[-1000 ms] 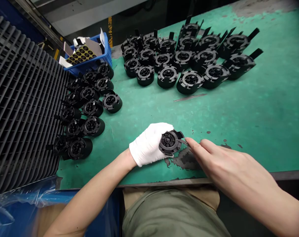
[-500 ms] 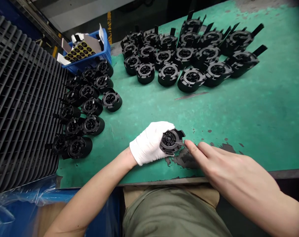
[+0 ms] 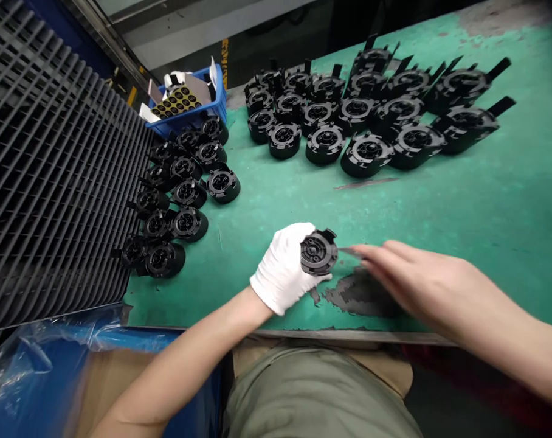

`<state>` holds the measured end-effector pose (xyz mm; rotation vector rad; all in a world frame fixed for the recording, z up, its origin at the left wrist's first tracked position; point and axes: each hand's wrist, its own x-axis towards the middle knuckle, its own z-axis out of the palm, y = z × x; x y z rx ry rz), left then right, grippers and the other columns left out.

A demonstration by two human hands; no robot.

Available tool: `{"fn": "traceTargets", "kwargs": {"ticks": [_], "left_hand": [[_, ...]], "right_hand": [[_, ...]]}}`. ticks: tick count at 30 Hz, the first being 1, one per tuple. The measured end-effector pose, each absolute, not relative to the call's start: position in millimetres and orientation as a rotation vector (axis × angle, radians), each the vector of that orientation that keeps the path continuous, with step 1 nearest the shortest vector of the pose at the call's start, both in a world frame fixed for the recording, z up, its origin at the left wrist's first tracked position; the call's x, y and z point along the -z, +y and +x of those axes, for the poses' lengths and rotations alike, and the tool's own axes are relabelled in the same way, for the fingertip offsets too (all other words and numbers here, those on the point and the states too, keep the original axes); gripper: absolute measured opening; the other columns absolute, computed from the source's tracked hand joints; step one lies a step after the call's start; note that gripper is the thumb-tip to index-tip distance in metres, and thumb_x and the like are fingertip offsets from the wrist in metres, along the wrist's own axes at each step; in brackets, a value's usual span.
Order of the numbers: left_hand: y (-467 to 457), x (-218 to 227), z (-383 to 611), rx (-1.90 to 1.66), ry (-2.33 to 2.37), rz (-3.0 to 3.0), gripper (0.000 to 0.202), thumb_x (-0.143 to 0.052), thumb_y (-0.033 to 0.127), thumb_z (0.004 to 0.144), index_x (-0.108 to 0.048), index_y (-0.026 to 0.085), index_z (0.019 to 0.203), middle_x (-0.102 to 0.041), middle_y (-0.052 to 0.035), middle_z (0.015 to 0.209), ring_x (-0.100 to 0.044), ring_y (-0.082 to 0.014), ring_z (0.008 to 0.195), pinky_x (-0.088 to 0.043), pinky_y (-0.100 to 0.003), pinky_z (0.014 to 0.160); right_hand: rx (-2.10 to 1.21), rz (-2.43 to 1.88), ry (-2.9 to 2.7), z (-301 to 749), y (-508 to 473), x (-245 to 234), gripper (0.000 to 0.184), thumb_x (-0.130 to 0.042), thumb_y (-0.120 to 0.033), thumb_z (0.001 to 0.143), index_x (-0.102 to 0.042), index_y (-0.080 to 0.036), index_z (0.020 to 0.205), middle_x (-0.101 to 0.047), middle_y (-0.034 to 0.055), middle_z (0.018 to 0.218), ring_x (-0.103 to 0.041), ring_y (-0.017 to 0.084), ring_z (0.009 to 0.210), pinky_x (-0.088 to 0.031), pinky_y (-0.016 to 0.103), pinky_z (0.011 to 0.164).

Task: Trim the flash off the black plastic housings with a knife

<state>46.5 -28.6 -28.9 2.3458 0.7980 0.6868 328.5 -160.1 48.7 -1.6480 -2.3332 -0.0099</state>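
My left hand (image 3: 282,267), in a white glove, grips a round black plastic part (image 3: 318,251) just above the green table (image 3: 462,194) near its front edge. My bare right hand (image 3: 408,277) is just right of the part and blurred by motion. Its fingers pinch a thin grey tool (image 3: 349,250) whose tip points at the part's right side.
Several like black parts (image 3: 371,115) stand in rows at the back of the table, and several more (image 3: 180,194) at the left. A blue bin (image 3: 185,103) with a sheet of black discs sits behind them. A black slatted grid (image 3: 52,170) fills the left. A thin grey strip (image 3: 365,182) lies mid-table.
The view has shifted left. My right hand has pulled a little away to the right of the part with the thin tool, and my left hand has lifted the part slightly.
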Motion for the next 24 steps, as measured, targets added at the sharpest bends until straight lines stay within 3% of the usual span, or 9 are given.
{"fn": "traceTargets", "kwargs": {"ticks": [3,5,9,13,15,18,24], "left_hand": [[-73,27,40,-0.853,1.066,2.3,0.139,-0.118,0.064,0.094,-0.035,0.021,0.196,-0.069,-0.0325,0.181,-0.074,-0.0566,0.172,-0.067,-0.082,0.142],[-88,17,30,-0.865,1.1,2.307,0.145,-0.119,0.063,0.092,-0.03,0.022,0.199,-0.062,-0.0339,0.186,-0.069,-0.0578,0.176,-0.066,-0.082,0.144],[-54,-8,6,-0.574,1.017,2.293,0.145,-0.124,0.074,0.08,-0.047,0.025,0.193,-0.07,-0.029,0.179,-0.073,-0.0571,0.172,-0.067,-0.081,0.143],[10,-15,10,-0.302,0.757,2.261,0.158,-0.127,0.089,0.053,-0.065,0.025,0.183,-0.068,-0.0302,0.189,-0.062,-0.063,0.182,-0.053,-0.085,0.154],[26,-9,21,-0.298,0.658,2.237,0.146,-0.126,0.091,0.056,-0.073,0.027,0.176,-0.075,-0.0268,0.184,-0.07,-0.0604,0.177,-0.056,-0.08,0.153],[28,0,34,-0.328,0.578,2.204,0.12,-0.12,0.089,0.071,-0.081,0.026,0.164,-0.089,-0.021,0.164,-0.086,-0.0537,0.158,-0.066,-0.072,0.145],[21,2,37,-0.371,0.568,2.188,0.104,-0.118,0.085,0.076,-0.084,0.023,0.153,-0.094,-0.0199,0.154,-0.091,-0.0515,0.148,-0.067,-0.07,0.143]], "right_hand": [[-0.093,-1.689,-2.155,330,-168,-50,0.033,-0.058,-0.021,0.13,-0.075,-0.022,0.159,-0.09,0.0112,0.119,-0.086,0.025,0.089,-0.062,0.036,0.078],[-0.099,-1.677,-2.165,325,-180,-47,0.035,-0.056,-0.021,0.131,-0.073,-0.021,0.162,-0.086,0.0078,0.111,-0.083,0.023,0.083,-0.061,0.036,0.076],[-0.093,-1.658,-2.198,307,-195,-32,0.038,-0.055,-0.026,0.133,-0.074,-0.014,0.165,-0.075,0.0037,0.102,-0.075,0.02,0.076,-0.058,0.036,0.07],[0.043,-1.686,-2.192,294,-191,-22,0.039,-0.053,-0.03,0.135,-0.078,-0.014,0.16,-0.069,0.0019,0.097,-0.066,0.018,0.068,-0.047,0.036,0.06],[0.118,-1.715,-2.219,291,-188,-25,0.039,-0.05,-0.031,0.136,-0.078,-0.016,0.159,-0.068,0.0016,0.096,-0.063,0.018,0.066,-0.042,0.038,0.057],[0.148,-1.7,-2.252,288,-185,-34,0.038,-0.049,-0.027,0.135,-0.076,-0.016,0.158,-0.068,0.0016,0.098,-0.061,0.017,0.065,-0.045,0.037,0.058],[0.125,-1.661,-2.338,291,-176,-43,0.042,-0.048,-0.005,0.12,-0.077,-0.016,0.148,-0.065,0.0009,0.09,-0.06,0.019,0.067,-0.044,0.036,0.06]]}}
